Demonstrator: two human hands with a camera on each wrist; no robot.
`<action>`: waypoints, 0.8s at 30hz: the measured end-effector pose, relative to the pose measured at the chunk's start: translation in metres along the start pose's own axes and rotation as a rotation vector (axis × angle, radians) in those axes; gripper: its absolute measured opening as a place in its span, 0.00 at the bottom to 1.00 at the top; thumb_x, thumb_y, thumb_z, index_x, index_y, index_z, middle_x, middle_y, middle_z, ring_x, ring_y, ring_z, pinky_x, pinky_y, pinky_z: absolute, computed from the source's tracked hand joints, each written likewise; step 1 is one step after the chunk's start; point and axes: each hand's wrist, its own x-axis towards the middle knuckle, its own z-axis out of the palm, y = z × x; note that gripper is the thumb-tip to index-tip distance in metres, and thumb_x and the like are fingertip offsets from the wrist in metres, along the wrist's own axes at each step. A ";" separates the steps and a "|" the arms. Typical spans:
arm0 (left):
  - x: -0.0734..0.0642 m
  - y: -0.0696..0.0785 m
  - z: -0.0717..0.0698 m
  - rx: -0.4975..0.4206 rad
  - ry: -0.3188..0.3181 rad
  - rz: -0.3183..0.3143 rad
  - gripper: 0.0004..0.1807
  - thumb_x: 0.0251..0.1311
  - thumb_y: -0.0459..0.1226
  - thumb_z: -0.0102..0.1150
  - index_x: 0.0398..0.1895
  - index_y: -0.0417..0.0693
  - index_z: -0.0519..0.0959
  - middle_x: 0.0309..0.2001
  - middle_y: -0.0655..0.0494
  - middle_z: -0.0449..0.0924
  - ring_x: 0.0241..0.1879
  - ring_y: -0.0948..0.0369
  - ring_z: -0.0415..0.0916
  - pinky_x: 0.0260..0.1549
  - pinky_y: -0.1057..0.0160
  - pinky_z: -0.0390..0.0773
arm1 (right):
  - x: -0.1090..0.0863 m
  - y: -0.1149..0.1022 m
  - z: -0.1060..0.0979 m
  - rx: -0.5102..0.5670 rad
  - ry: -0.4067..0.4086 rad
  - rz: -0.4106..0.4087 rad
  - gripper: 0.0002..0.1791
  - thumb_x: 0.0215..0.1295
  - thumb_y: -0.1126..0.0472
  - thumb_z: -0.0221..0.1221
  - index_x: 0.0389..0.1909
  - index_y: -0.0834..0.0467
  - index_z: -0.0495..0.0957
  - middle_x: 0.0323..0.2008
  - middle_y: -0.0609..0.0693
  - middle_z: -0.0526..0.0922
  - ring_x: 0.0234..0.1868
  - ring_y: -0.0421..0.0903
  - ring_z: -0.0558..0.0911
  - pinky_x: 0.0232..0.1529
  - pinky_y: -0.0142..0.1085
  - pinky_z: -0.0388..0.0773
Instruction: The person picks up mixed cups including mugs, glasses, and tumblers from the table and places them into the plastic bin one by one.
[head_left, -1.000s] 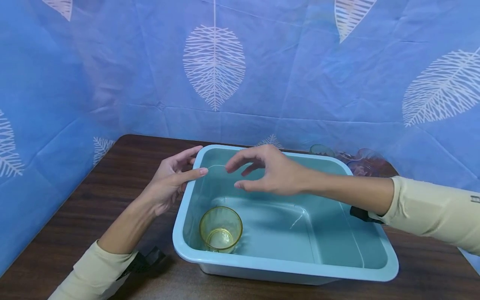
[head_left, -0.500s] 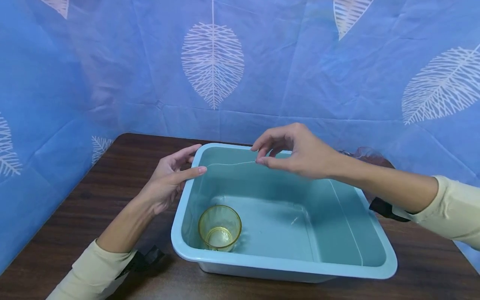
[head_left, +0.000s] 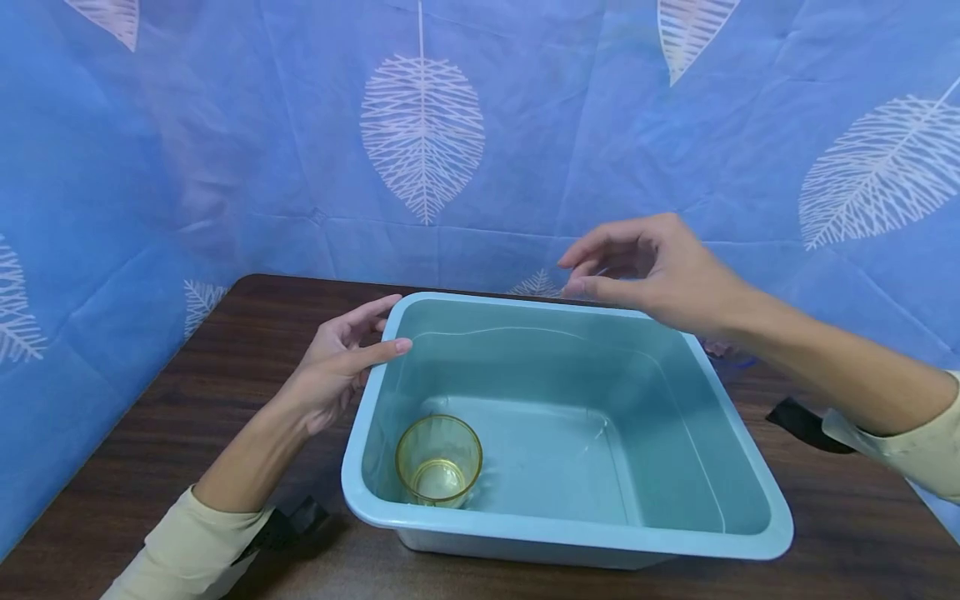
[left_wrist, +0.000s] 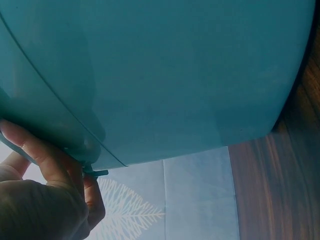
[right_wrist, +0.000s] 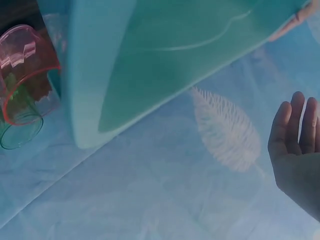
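A light blue plastic basin (head_left: 570, 535) stands on the table, and a clear yellow glass cup (head_left: 439, 458) sits upright in its near left corner. At the left rim my left hand (head_left: 330, 375) grips the edge, thumb over the inside and fingers outside; the left wrist view shows those fingers (left_wrist: 42, 157) against the outer wall. My right hand (head_left: 652, 271) hovers above the far right part of the rim, apart from it. Its fingers bend loosely with nothing between them. In the right wrist view the right hand (right_wrist: 300, 145) is near the right edge, against the blue cloth.
Beyond the basin's right side, a pink cup (right_wrist: 25, 50) and a green cup (right_wrist: 22, 132) show in the right wrist view; the head view mostly hides them behind the right arm. Dark wood table (head_left: 187, 392) surrounds the basin. A blue leaf-print cloth (head_left: 525, 125) hangs behind.
My right hand has risen from over the basin and moved right, towards its far right corner. The left hand keeps its hold on the rim, and the yellow cup has stayed put.
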 end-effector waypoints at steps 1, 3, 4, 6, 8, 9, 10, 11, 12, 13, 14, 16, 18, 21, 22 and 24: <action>0.000 0.000 0.000 0.001 -0.001 0.000 0.35 0.66 0.28 0.64 0.76 0.43 0.67 0.48 0.47 0.73 0.23 0.68 0.75 0.24 0.71 0.85 | -0.001 0.001 -0.002 -0.015 0.004 -0.005 0.10 0.69 0.66 0.66 0.49 0.59 0.86 0.39 0.54 0.88 0.41 0.49 0.88 0.40 0.32 0.84; 0.000 -0.001 0.000 0.003 -0.005 0.000 0.35 0.66 0.28 0.64 0.76 0.43 0.66 0.49 0.47 0.73 0.24 0.67 0.76 0.25 0.70 0.86 | -0.003 0.002 -0.007 -0.053 0.006 -0.010 0.10 0.69 0.66 0.66 0.49 0.58 0.86 0.40 0.54 0.88 0.41 0.48 0.88 0.43 0.31 0.84; 0.000 -0.001 0.000 0.005 -0.006 0.001 0.36 0.66 0.28 0.64 0.76 0.43 0.66 0.49 0.47 0.73 0.24 0.67 0.76 0.25 0.71 0.85 | -0.004 0.003 -0.008 -0.075 0.003 -0.017 0.10 0.69 0.67 0.66 0.49 0.58 0.86 0.41 0.54 0.88 0.41 0.47 0.87 0.45 0.30 0.85; 0.000 -0.001 0.000 0.007 -0.005 0.004 0.36 0.65 0.28 0.65 0.76 0.43 0.66 0.49 0.47 0.73 0.24 0.67 0.76 0.24 0.72 0.84 | -0.007 0.004 -0.012 -0.121 -0.004 -0.038 0.10 0.69 0.67 0.66 0.49 0.58 0.86 0.42 0.53 0.88 0.42 0.47 0.87 0.48 0.29 0.84; 0.001 -0.001 0.000 0.009 -0.004 0.006 0.36 0.65 0.28 0.65 0.76 0.43 0.67 0.49 0.47 0.73 0.22 0.68 0.74 0.21 0.73 0.81 | -0.009 0.005 -0.014 -0.152 -0.007 -0.053 0.11 0.68 0.68 0.66 0.49 0.57 0.86 0.42 0.51 0.88 0.43 0.45 0.87 0.50 0.28 0.84; 0.001 -0.001 0.000 0.009 -0.003 0.007 0.36 0.65 0.28 0.65 0.76 0.43 0.67 0.49 0.46 0.73 0.22 0.68 0.74 0.21 0.73 0.81 | -0.010 0.005 -0.015 -0.164 -0.008 -0.061 0.11 0.68 0.68 0.66 0.50 0.57 0.86 0.42 0.51 0.88 0.43 0.44 0.87 0.50 0.28 0.84; 0.001 -0.001 0.000 0.008 -0.002 0.008 0.36 0.65 0.28 0.65 0.76 0.43 0.67 0.49 0.46 0.73 0.22 0.68 0.74 0.21 0.73 0.81 | -0.011 0.006 -0.016 -0.174 -0.010 -0.071 0.11 0.69 0.68 0.66 0.50 0.57 0.86 0.42 0.51 0.88 0.43 0.44 0.87 0.49 0.27 0.84; 0.001 -0.001 0.000 0.007 -0.002 0.008 0.36 0.65 0.28 0.65 0.76 0.43 0.67 0.49 0.46 0.73 0.23 0.68 0.74 0.22 0.72 0.82 | -0.012 0.007 -0.016 -0.184 -0.008 -0.075 0.11 0.69 0.68 0.66 0.50 0.56 0.86 0.42 0.50 0.88 0.44 0.43 0.86 0.49 0.27 0.83; 0.001 -0.001 0.000 0.007 -0.003 0.009 0.36 0.65 0.28 0.65 0.76 0.43 0.67 0.49 0.46 0.73 0.23 0.68 0.75 0.23 0.72 0.83 | -0.013 0.007 -0.017 -0.189 -0.006 -0.077 0.12 0.69 0.68 0.66 0.51 0.56 0.86 0.42 0.50 0.88 0.44 0.43 0.86 0.49 0.27 0.83; 0.001 -0.001 0.000 0.005 -0.004 0.009 0.36 0.65 0.28 0.65 0.76 0.43 0.67 0.49 0.46 0.72 0.24 0.67 0.76 0.24 0.71 0.85 | -0.014 0.008 -0.017 -0.199 -0.003 -0.081 0.12 0.69 0.68 0.66 0.51 0.55 0.86 0.42 0.49 0.88 0.43 0.42 0.86 0.48 0.27 0.83; 0.001 -0.001 0.000 0.002 -0.006 0.008 0.36 0.65 0.28 0.65 0.76 0.43 0.67 0.49 0.46 0.72 0.24 0.67 0.76 0.25 0.70 0.86 | -0.014 0.008 -0.018 -0.213 0.000 -0.089 0.12 0.68 0.68 0.66 0.51 0.55 0.86 0.42 0.49 0.88 0.43 0.42 0.86 0.48 0.26 0.83; 0.001 -0.001 0.000 0.000 -0.007 0.006 0.36 0.65 0.28 0.65 0.76 0.43 0.67 0.49 0.46 0.72 0.25 0.67 0.77 0.26 0.70 0.86 | -0.016 0.010 -0.019 -0.231 0.003 -0.102 0.13 0.68 0.69 0.66 0.51 0.55 0.86 0.41 0.48 0.88 0.42 0.41 0.87 0.46 0.26 0.83; 0.001 -0.001 0.000 -0.002 -0.008 0.006 0.36 0.65 0.28 0.65 0.76 0.43 0.67 0.49 0.46 0.72 0.25 0.67 0.77 0.25 0.70 0.86 | -0.018 0.011 -0.020 -0.251 0.006 -0.116 0.14 0.67 0.70 0.67 0.51 0.55 0.86 0.40 0.48 0.88 0.41 0.41 0.87 0.45 0.25 0.83; 0.000 -0.002 0.000 -0.003 -0.007 0.007 0.36 0.65 0.28 0.65 0.76 0.43 0.67 0.49 0.47 0.73 0.24 0.68 0.76 0.22 0.73 0.83 | -0.021 0.015 -0.020 -0.275 0.006 -0.130 0.16 0.65 0.72 0.67 0.51 0.56 0.85 0.39 0.47 0.88 0.40 0.39 0.87 0.45 0.23 0.82; 0.000 -0.002 0.000 -0.004 -0.007 0.007 0.36 0.65 0.28 0.65 0.76 0.43 0.67 0.48 0.47 0.73 0.24 0.68 0.76 0.22 0.73 0.82 | -0.021 0.017 -0.020 -0.280 0.008 -0.138 0.16 0.64 0.73 0.67 0.51 0.56 0.85 0.38 0.46 0.89 0.40 0.39 0.86 0.44 0.23 0.82; 0.000 -0.003 0.000 0.002 -0.006 0.007 0.36 0.65 0.28 0.65 0.76 0.43 0.66 0.48 0.48 0.74 0.24 0.68 0.76 0.22 0.73 0.82 | -0.022 0.019 -0.019 -0.285 0.011 -0.149 0.17 0.63 0.74 0.68 0.51 0.56 0.86 0.38 0.44 0.88 0.40 0.38 0.86 0.43 0.22 0.82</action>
